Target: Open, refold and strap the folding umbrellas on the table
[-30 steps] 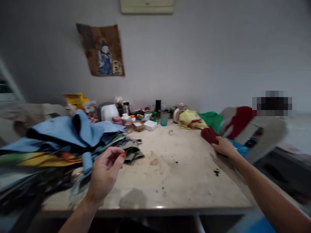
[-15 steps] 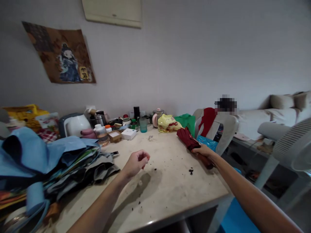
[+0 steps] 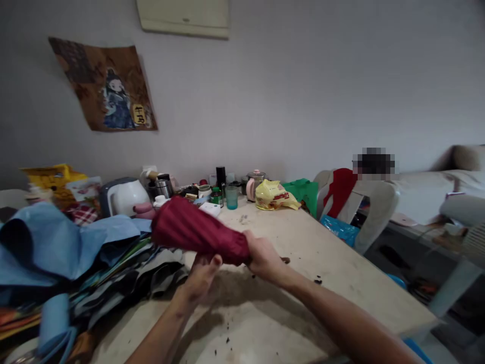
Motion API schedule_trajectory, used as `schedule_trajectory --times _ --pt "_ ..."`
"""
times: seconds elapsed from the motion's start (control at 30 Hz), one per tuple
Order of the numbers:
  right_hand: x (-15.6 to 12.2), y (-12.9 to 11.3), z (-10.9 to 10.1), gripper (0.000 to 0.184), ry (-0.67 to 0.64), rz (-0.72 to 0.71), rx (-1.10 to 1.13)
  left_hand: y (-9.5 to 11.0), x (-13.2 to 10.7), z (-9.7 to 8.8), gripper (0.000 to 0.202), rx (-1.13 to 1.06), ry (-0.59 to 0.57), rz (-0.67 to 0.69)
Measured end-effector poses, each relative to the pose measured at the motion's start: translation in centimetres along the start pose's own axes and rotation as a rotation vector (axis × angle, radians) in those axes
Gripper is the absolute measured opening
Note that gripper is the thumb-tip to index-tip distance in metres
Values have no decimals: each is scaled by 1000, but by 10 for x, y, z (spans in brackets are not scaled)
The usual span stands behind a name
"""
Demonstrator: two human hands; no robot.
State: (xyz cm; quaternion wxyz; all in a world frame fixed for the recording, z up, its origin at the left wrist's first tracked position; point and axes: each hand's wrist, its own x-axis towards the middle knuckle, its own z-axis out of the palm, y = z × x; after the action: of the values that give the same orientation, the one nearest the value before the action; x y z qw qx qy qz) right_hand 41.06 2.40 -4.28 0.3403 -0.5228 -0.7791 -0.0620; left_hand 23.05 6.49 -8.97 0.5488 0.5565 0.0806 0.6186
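Behind one turquoise cup [image 3: 232,197], one grey wall [image 3: 303,91] is rising. Before the cup, one maroon umbrella [image 3: 200,230] is hovering above one table [image 3: 341,268]; the right hand [image 3: 265,258] is clamping one end, the left hand [image 3: 202,280] is touching it from below, its grip unclear. Right of the cup, one yellow bag [image 3: 273,195] is hiding its contents.

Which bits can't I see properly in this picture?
Head view, left hand: most fingertips hidden by the dark red folded fabric umbrella.
Head view, umbrella's handle: mostly hidden by the right hand.
Head view, cream boxy plastic wall unit: top cut off by the upper edge.
Head view, tiny black irregular scraps: too small to identify.
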Motion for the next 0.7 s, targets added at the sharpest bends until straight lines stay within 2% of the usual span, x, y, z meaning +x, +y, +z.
schedule_trajectory --times 0.07,0.1,0.13,0.2,0.27,0.33,0.43,0.57,0.63,0.7 --pt "2 -8 16 43 -53 -31 -59 -2 3 -3 50 -49 197 21" --pt "2 -9 20 48 -93 -52 16 -1 5 -5 47 -97 244 21" --pt "3 -8 22 56 -162 -54 159 2 8 -7 47 -155 254 18" --pt "3 -3 20 66 -396 -6 614 9 12 -10 48 -251 225 10" --pt "0 4 18 63 -663 69 1054 16 15 -12 48 -286 181 -13" --pt "-3 9 19 53 -802 91 1273 18 16 -13 49 -246 129 -18" --pt "-10 13 24 37 -740 86 1257 11 19 -16 52 -44 103 23" --pt "-13 12 25 33 -676 65 1148 2 25 -29 68 360 182 104" --pt "-13 10 25 31 -667 58 1086 5 26 -32 70 469 194 120" --pt "-10 11 27 30 -543 18 926 12 24 -30 67 508 187 158"
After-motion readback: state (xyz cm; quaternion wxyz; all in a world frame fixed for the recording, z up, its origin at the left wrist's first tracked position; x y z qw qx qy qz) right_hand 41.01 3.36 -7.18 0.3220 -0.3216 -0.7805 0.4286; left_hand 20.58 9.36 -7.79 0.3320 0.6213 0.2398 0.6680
